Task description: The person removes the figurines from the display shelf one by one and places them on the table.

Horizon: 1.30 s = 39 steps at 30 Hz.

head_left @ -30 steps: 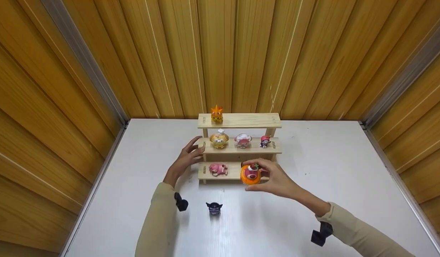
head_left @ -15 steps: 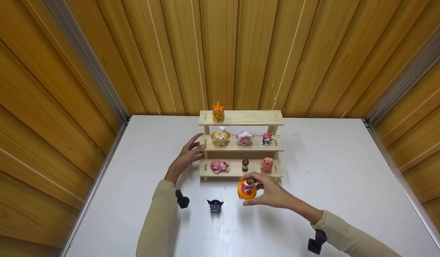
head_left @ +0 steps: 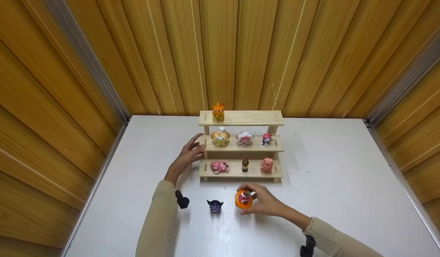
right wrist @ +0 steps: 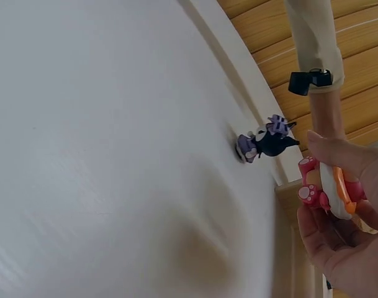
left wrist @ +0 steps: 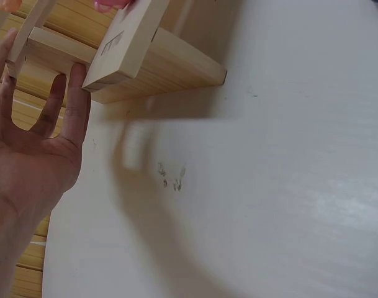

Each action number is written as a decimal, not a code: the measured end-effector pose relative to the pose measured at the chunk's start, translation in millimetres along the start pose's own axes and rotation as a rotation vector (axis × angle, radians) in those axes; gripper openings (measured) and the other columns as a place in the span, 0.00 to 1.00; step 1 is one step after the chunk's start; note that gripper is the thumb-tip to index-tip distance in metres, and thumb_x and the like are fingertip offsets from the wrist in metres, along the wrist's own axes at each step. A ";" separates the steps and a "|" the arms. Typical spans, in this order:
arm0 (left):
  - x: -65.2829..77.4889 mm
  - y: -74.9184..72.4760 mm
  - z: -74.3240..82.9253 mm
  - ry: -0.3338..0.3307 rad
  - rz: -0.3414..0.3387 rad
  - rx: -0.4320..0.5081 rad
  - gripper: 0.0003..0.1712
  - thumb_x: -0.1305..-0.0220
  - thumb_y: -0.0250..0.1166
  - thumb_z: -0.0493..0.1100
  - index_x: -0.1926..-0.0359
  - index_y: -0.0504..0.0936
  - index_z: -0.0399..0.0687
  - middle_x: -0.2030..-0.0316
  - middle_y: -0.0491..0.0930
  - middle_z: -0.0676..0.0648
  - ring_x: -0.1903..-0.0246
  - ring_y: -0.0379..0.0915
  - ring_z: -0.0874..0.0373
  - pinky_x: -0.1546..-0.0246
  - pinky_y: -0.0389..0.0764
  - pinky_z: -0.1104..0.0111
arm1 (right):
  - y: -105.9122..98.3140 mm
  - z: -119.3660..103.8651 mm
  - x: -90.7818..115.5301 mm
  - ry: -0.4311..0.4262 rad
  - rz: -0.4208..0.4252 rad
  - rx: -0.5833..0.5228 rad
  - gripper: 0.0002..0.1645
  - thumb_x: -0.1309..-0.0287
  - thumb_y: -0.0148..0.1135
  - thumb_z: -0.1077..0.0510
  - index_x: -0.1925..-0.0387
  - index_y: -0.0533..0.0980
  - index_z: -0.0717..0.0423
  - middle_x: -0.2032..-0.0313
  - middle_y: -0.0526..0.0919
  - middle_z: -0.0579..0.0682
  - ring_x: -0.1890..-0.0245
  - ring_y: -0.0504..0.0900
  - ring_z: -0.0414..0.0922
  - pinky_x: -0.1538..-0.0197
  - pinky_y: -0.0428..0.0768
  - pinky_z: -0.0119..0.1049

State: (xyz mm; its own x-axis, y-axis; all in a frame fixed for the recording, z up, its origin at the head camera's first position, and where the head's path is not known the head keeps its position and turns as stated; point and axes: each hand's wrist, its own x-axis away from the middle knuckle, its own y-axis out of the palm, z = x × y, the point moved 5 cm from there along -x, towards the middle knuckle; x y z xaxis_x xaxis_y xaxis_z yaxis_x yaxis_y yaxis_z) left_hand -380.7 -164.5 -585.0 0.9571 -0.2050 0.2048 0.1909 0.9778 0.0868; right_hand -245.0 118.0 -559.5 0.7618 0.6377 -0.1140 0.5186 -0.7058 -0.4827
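My right hand holds a pink bear figurine with a round orange part over the white table, in front of the shelf. Its pink paws and a white-and-orange band show in the right wrist view, between thumb and fingers. My left hand touches the left end of the three-tier wooden shelf; in the left wrist view its fingers are fairly straight against the wood. A black-and-purple figurine stands on the table, left of the held one.
An orange spiky figurine is on the top tier. The middle tier bears a chef-hat figurine, a white-capped one and a red-capped one. Below are a lying pink figurine, a brown-haired one and a pink one.
My right hand has drawn the pink bear figurine back from the lowest tier toward the table's front, uncovering two figurines there. My left hand stays against the shelf.
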 end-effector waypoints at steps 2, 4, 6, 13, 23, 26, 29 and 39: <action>-0.3 -0.3 0.2 -0.002 0.006 -0.007 0.38 0.27 0.64 0.50 0.21 0.59 0.66 0.29 0.61 0.38 0.35 0.72 0.40 0.32 0.75 0.50 | 5.1 5.0 1.2 -0.013 0.005 0.009 0.38 0.60 0.86 0.59 0.46 0.76 0.56 0.50 0.83 0.55 0.52 0.80 0.39 0.54 0.84 0.32; 0.5 -1.1 0.1 -0.011 0.016 -0.015 0.39 0.27 0.64 0.51 0.21 0.59 0.67 0.29 0.61 0.38 0.35 0.73 0.40 0.32 0.75 0.50 | 10.5 9.6 2.5 -0.036 0.003 0.027 0.38 0.61 0.86 0.60 0.47 0.75 0.56 0.51 0.83 0.55 0.52 0.81 0.41 0.53 0.83 0.32; 1.9 -1.5 0.3 -0.012 0.025 -0.015 0.38 0.27 0.64 0.51 0.21 0.59 0.67 0.29 0.62 0.38 0.35 0.74 0.40 0.33 0.76 0.50 | 15.6 12.5 3.8 -0.059 -0.006 0.042 0.38 0.61 0.86 0.61 0.47 0.75 0.57 0.51 0.83 0.54 0.51 0.81 0.44 0.50 0.84 0.32; 0.9 2.9 2.8 -0.005 0.028 -0.015 0.38 0.27 0.64 0.50 0.22 0.60 0.67 0.29 0.63 0.38 0.37 0.75 0.43 0.34 0.77 0.51 | 25.1 21.8 9.7 -0.124 0.000 0.129 0.39 0.63 0.86 0.60 0.48 0.74 0.60 0.52 0.82 0.53 0.50 0.82 0.47 0.40 0.81 0.35; 0.9 4.8 1.2 -0.008 0.022 -0.012 0.38 0.27 0.64 0.50 0.21 0.60 0.66 0.29 0.61 0.38 0.36 0.74 0.41 0.33 0.77 0.51 | 27.8 28.3 16.1 -0.085 -0.024 0.079 0.40 0.57 0.84 0.57 0.42 0.74 0.60 0.47 0.82 0.55 0.45 0.81 0.51 0.34 0.78 0.36; -0.3 4.2 0.2 -0.008 0.017 -0.017 0.38 0.27 0.64 0.50 0.21 0.59 0.66 0.29 0.62 0.38 0.35 0.73 0.40 0.34 0.77 0.51 | 26.0 26.6 17.4 -0.083 -0.045 0.057 0.39 0.55 0.82 0.58 0.40 0.74 0.61 0.46 0.82 0.57 0.44 0.81 0.53 0.35 0.79 0.36; -1.5 3.6 -0.2 -0.010 0.021 -0.015 0.39 0.27 0.64 0.49 0.21 0.59 0.66 0.29 0.62 0.38 0.35 0.73 0.39 0.34 0.77 0.50 | 25.0 25.1 17.3 -0.096 -0.061 0.056 0.39 0.53 0.81 0.58 0.40 0.74 0.61 0.45 0.82 0.58 0.44 0.81 0.54 0.37 0.80 0.36; 0.0 1.0 0.5 -0.025 0.038 -0.018 0.39 0.28 0.66 0.51 0.22 0.60 0.67 0.28 0.61 0.38 0.35 0.73 0.41 0.33 0.76 0.50 | 25.4 24.6 15.9 -0.102 -0.066 0.025 0.40 0.54 0.81 0.59 0.40 0.74 0.64 0.44 0.82 0.61 0.43 0.82 0.56 0.37 0.81 0.38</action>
State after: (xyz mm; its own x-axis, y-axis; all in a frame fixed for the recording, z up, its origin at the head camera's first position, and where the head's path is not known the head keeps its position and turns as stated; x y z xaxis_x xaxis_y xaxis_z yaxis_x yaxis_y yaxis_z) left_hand -380.6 -163.6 -584.5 0.9580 -0.1682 0.2323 0.1583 0.9855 0.0608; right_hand -229.2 117.8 -595.0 0.6822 0.7116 -0.1679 0.5555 -0.6538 -0.5138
